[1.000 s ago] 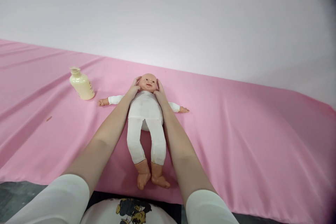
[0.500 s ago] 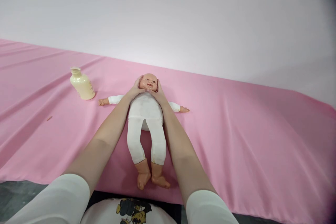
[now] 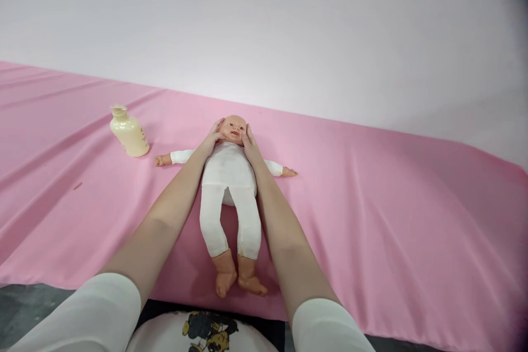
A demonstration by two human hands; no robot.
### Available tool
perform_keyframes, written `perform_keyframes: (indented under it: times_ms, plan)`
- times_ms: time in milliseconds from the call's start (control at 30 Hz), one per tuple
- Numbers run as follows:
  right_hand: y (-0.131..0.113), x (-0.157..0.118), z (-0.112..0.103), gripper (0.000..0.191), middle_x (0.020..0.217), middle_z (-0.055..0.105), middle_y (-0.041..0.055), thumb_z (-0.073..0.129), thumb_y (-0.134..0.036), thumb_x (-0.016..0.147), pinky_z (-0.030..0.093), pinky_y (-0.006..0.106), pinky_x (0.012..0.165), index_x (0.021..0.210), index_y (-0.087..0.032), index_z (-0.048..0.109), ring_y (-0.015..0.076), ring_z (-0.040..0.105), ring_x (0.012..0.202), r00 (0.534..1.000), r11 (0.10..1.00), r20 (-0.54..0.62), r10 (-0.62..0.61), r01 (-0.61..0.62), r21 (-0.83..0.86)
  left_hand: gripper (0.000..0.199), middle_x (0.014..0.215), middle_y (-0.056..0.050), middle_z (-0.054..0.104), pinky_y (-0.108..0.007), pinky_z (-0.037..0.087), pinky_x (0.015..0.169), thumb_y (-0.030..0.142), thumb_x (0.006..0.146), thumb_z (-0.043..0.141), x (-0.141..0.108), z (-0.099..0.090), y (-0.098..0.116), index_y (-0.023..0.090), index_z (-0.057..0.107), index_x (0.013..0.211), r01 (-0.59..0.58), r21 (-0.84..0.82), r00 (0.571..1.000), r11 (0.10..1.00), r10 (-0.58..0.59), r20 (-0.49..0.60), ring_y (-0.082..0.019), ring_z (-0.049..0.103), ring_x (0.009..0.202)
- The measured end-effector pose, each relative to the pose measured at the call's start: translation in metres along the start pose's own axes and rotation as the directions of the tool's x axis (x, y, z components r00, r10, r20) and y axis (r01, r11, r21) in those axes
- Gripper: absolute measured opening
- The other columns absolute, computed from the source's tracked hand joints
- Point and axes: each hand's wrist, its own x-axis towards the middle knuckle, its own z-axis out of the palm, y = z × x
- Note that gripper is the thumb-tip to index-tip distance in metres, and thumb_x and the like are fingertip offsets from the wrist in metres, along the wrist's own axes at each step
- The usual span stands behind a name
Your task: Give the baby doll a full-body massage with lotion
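Observation:
A baby doll with a white cloth body lies on its back, its feet toward me and its arms spread to both sides. My left hand cups the left side of its head, fingers reaching up past the cheek. On the opposite side my right hand holds the head too, its thumb on the doll's cheek. The doll's head is held between my two palms. Some of my fingertips are hidden at the sides of the head.
A pale yellow pump bottle stands to the left, beyond the doll's outstretched hand. Wrinkled pink cloth covers the table. A small brownish scrap lies at left. A white wall-like panel rises behind.
Both my thumbs have moved outward and up, from under the doll's chin to the sides of its face. The doll and the bottle stay where they were.

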Motion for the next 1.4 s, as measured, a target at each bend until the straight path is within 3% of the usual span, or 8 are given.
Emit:
perform_keyframes:
  times_ms: [133, 300, 433, 633, 867, 1067, 1200, 1400]
  plan:
    - [0.000, 0.000, -0.001, 0.069, 0.164, 0.034, 0.0008, 0.039, -0.057, 0.098, 0.043, 0.044, 0.119, 0.159, -0.028, 0.024, 0.0221, 0.045, 0.145, 1.000, 0.999, -0.021, 0.008, -0.007, 0.052, 0.068, 0.155, -0.009, 0.046, -0.044, 0.037, 0.120, 0.022, 0.080, 0.058, -0.003, 0.005, 0.001, 0.020, 0.043, 0.146, -0.019, -0.021, 0.998, 1.000, 0.018, -0.057, -0.030, 0.045, 0.142]
    - [-0.002, 0.000, -0.002, 0.068, 0.163, 0.036, 0.0018, 0.041, -0.050, 0.098, 0.045, 0.042, 0.118, 0.159, -0.025, 0.024, 0.0209, 0.050, 0.142, 0.999, 0.996, -0.020, 0.049, -0.047, 0.082, 0.049, 0.151, -0.007, 0.050, -0.042, 0.041, 0.118, 0.040, 0.094, 0.054, -0.010, 0.005, 0.001, 0.024, 0.046, 0.139, -0.041, -0.041, 0.999, 0.998, 0.042, 0.011, -0.025, 0.052, 0.138]
    - [-0.004, -0.001, -0.003, 0.078, 0.165, 0.031, 0.0006, 0.047, -0.060, 0.093, 0.042, 0.043, 0.120, 0.159, -0.026, 0.023, 0.0222, 0.042, 0.148, 1.000, 0.999, 0.000, 0.025, -0.025, 0.034, 0.055, 0.150, -0.009, 0.050, -0.044, 0.037, 0.120, 0.047, 0.092, 0.057, -0.008, 0.001, -0.002, 0.023, 0.045, 0.141, -0.105, 0.036, 0.994, 0.994, 0.104, 0.031, -0.027, 0.048, 0.140]
    - [-0.009, -0.007, -0.003, 0.123, 0.168, 0.022, 0.0057, 0.082, -0.055, 0.069, 0.032, 0.042, 0.126, 0.162, -0.024, 0.008, 0.0263, 0.032, 0.153, 0.998, 0.996, 0.064, -0.024, 0.029, -0.088, 0.091, 0.162, -0.007, 0.031, -0.046, 0.024, 0.127, 0.038, 0.069, 0.083, 0.002, -0.012, -0.010, 0.029, 0.039, 0.149, -0.184, 0.303, 0.982, 0.935, 0.164, 0.093, -0.033, 0.026, 0.153]
    - [-0.002, -0.002, -0.004, 0.097, 0.166, 0.028, 0.0002, 0.065, -0.063, 0.082, 0.033, 0.042, 0.125, 0.160, -0.029, 0.020, 0.0222, 0.035, 0.152, 1.000, 0.997, -0.001, 0.001, -0.001, -0.082, 0.081, 0.161, -0.011, 0.032, -0.044, 0.023, 0.127, 0.048, 0.081, 0.071, 0.009, -0.016, -0.019, 0.023, 0.038, 0.150, -0.248, 0.370, 0.969, 0.896, 0.234, 0.081, -0.030, 0.028, 0.152]
    - [0.004, 0.003, -0.004, 0.074, 0.164, 0.033, -0.0006, 0.045, -0.062, 0.093, 0.049, 0.044, 0.113, 0.157, -0.029, 0.029, 0.0219, 0.045, 0.145, 0.999, 0.999, -0.044, 0.030, -0.029, 0.029, 0.058, 0.155, -0.012, 0.042, -0.042, 0.032, 0.123, 0.054, 0.092, 0.056, 0.009, -0.011, -0.020, 0.021, 0.048, 0.139, -0.235, 0.222, 0.971, 0.946, 0.236, 0.019, -0.027, 0.040, 0.146]
    - [0.005, 0.004, -0.003, 0.065, 0.161, 0.040, -0.0003, 0.043, -0.051, 0.097, 0.049, 0.043, 0.114, 0.157, -0.029, 0.029, 0.0202, 0.052, 0.140, 0.998, 0.995, -0.033, 0.045, -0.041, 0.091, 0.042, 0.148, -0.008, 0.054, -0.041, 0.037, 0.121, 0.047, 0.095, 0.051, 0.008, -0.006, -0.017, 0.023, 0.057, 0.129, -0.207, 0.096, 0.977, 0.974, 0.211, -0.034, -0.025, 0.049, 0.140]
    - [0.000, 0.005, 0.000, 0.071, 0.161, 0.040, 0.0042, 0.051, -0.034, 0.093, 0.048, 0.044, 0.116, 0.158, -0.023, 0.027, 0.0242, 0.056, 0.136, 0.995, 0.983, -0.045, 0.088, -0.080, 0.164, 0.032, 0.116, -0.011, 0.073, -0.052, 0.046, 0.111, 0.036, 0.090, 0.057, 0.006, 0.005, -0.011, 0.016, 0.069, 0.113, -0.093, -0.103, 0.989, 0.990, 0.081, -0.120, -0.032, 0.066, 0.119]
